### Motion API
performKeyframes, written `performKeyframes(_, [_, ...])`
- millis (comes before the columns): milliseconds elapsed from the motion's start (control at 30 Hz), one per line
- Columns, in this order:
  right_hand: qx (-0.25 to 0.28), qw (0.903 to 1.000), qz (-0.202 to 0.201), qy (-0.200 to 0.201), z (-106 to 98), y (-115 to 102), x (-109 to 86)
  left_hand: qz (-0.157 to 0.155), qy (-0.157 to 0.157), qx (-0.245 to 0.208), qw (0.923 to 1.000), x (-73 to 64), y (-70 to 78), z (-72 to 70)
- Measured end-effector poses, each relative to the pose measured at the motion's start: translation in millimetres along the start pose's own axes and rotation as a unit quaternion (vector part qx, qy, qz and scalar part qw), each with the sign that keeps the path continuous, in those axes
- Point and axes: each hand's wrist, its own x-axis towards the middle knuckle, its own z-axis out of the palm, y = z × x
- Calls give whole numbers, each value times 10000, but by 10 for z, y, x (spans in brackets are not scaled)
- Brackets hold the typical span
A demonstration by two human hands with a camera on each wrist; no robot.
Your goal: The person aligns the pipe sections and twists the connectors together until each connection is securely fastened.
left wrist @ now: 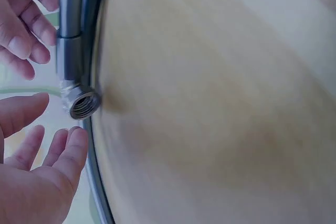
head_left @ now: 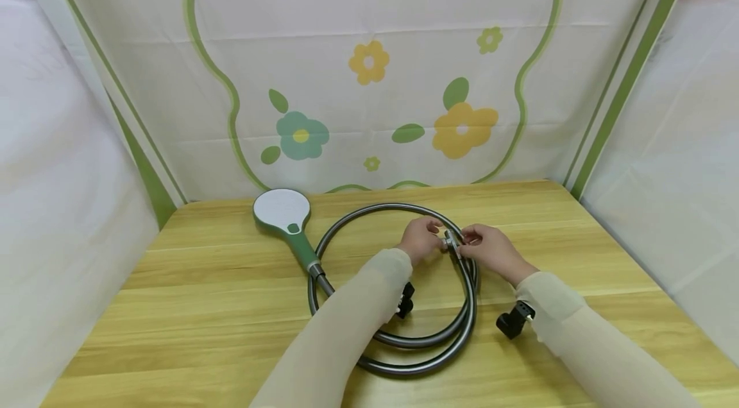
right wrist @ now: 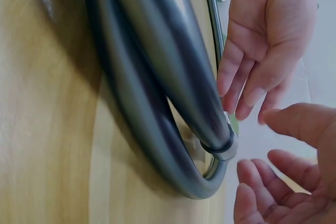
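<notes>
A grey shower hose [head_left: 410, 342] lies coiled on the wooden table, joined to the green handle [head_left: 301, 249] of a shower head with a pale round face [head_left: 281, 208]. The hose's free end carries a metal nut [left wrist: 84, 103], its threaded opening showing in the left wrist view. My left hand [head_left: 420, 240] is just left of this nut, fingers spread and fingertips close to it. On the other side, my right hand [head_left: 491, 251] has loosely bent fingers beside the hose end [right wrist: 223, 145]. Both wrist views show gaps between the fingers and the hose.
The wooden table [head_left: 196, 305] bears the coil and shower head. A white cloth with printed flowers [head_left: 369, 63] hangs behind its far edge, with pale cloth walls [head_left: 664, 158] on both sides. Small black cameras [head_left: 512, 321] are strapped at the sleeves.
</notes>
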Motion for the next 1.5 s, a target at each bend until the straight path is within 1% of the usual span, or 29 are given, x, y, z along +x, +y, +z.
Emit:
performKeyframes(133, [99, 9998, -160, 27, -33, -8, 4, 96, -57, -169, 9998, -10, 18, -76])
performKeyframes(367, [253, 9991, -325, 58, -87, -74, 21, 126, -124, -367, 9992, -26, 74, -255])
performKeyframes(500, [252, 9988, -417, 13, -110, -118, 30, 205, -139, -540, 9982, -75, 124, -399])
performKeyframes(600, [156, 9988, -469, 45, -129, -135, 30, 288, -129, -589, 9978, -118, 156, -524])
performKeyframes(700, [47, 9987, -495, 94, -153, -146, 21, 349, -113, -618, 9974, -147, 167, -651])
performKeyframes(833, [-74, 9982, -570, 170, -182, -169, 8, 392, -12, -688, 9969, -190, 147, -836])
performKeyframes(1100, [-340, 9954, -808, 395, -232, -235, -15, 447, 195, -365, 9981, -328, 46, -1237])
performKeyframes(1233, [-477, 9941, -885, 414, -251, -246, -27, 472, 397, -233, 9978, -414, 1, -1389])
performKeyframes(1300, [-528, 9937, -898, 420, -261, -241, -36, 548, 463, -121, 9974, -468, -15, -1454])
performKeyframes(1500, [-723, 9920, -917, 481, -299, -194, -41, 632, 545, 304, 9960, -642, -47, -1667])
